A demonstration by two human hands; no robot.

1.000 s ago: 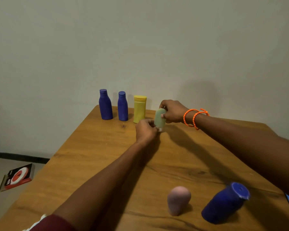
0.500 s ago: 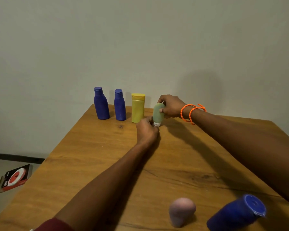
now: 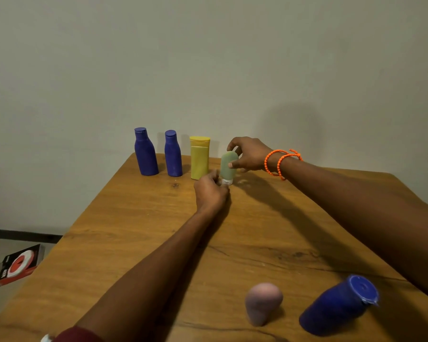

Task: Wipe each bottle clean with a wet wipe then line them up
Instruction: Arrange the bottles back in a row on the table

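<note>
A small green bottle (image 3: 228,166) stands cap-down at the far edge of the wooden table (image 3: 139,233), just right of a yellow bottle (image 3: 199,157). My right hand (image 3: 248,154) holds its upper part between thumb and fingers. My left hand (image 3: 210,191) is curled at its white cap, fingertips touching it. Two dark blue bottles, the larger (image 3: 145,151) on the left and the smaller (image 3: 173,154) beside it, stand left of the yellow one. No wipe is visible.
Near the front edge stand a pink bottle (image 3: 262,302) and a big blue bottle (image 3: 339,304). A red and black packet (image 3: 16,265) lies on the floor to the left. A plain wall rises right behind the table.
Both hands carried the green bottle a little farther back, closer to the yellow bottle. My right-hand fingers have loosened at its top.
</note>
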